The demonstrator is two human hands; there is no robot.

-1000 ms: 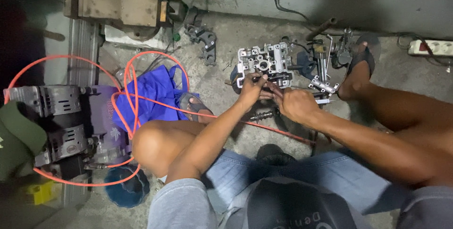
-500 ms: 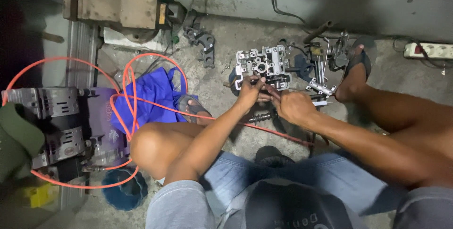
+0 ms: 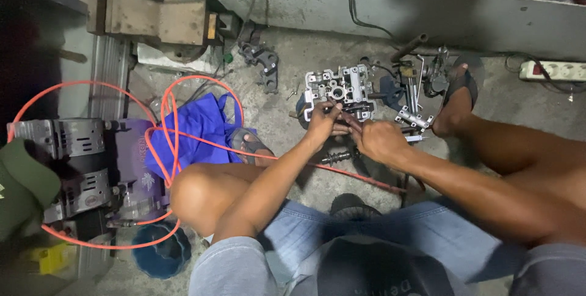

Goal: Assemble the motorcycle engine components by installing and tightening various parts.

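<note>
A grey metal engine cylinder head [image 3: 337, 86] is set on the concrete floor [image 3: 287, 64], directly beyond both hands. The left hand [image 3: 321, 123] is curled at the near edge of the casting, its fingertips pressed against the metal there; whether something small is pinched between them cannot be told, since the fingers are bunched and seen from behind. The right hand [image 3: 379, 140] is closed into a loose fist just beside the left, the two hands nearly touching, and a thin dark rod-like tool [image 3: 345, 115] is seen running from that fist toward the casting, so a closed grasp on it is suggested, though the part inside the fist is hidden.

Just below the two hands a small shiny valve-like part [image 3: 334, 157] is laid on the floor. To the right of the right hand a cluster of loose metal parts [image 3: 412, 117] is spread, and past these a sandalled foot [image 3: 453, 102] is planted. An orange hose [image 3: 177, 131] is looped to the left of the left forearm, passing under both arms and over a blue cloth [image 3: 195, 126]. Further left a grey ribbed motor unit [image 3: 73, 162] is placed, well apart from the hands. A white power strip [image 3: 552, 70] is seen far to the right, by the wall
</note>
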